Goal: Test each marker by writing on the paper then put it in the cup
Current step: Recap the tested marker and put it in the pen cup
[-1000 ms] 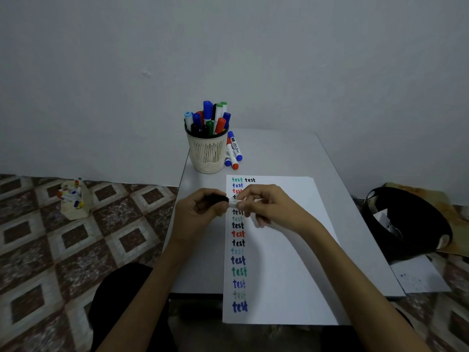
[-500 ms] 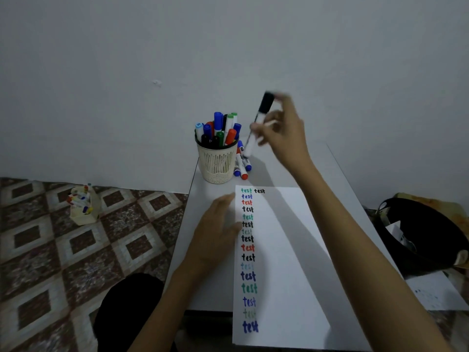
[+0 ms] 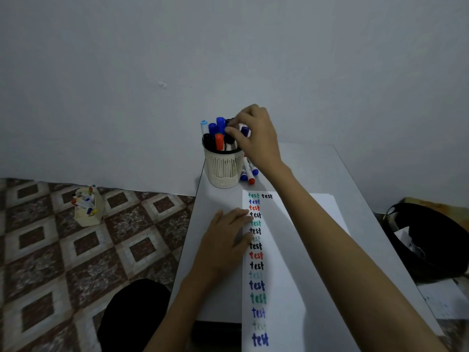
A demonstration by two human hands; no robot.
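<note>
At frame centre the right hand pinches a black-capped marker among others crowding the cup. Loose markers lie just right of the cup. The left hand lies spread flat on the paper edge.

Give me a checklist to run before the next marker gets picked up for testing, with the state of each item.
1. Black marker in the cup: ok, its cap stands among the others.
2. Right hand free of it: cannot tell, the fingers are at the cap.
3. Untested markers within reach: ok, several lie on the table right of the cup.
4. Paper held steady: ok, the left hand lies flat on its left edge.
5. Room to write: ok, the second column holds only one "test".
6. Cup upright: ok.
</note>
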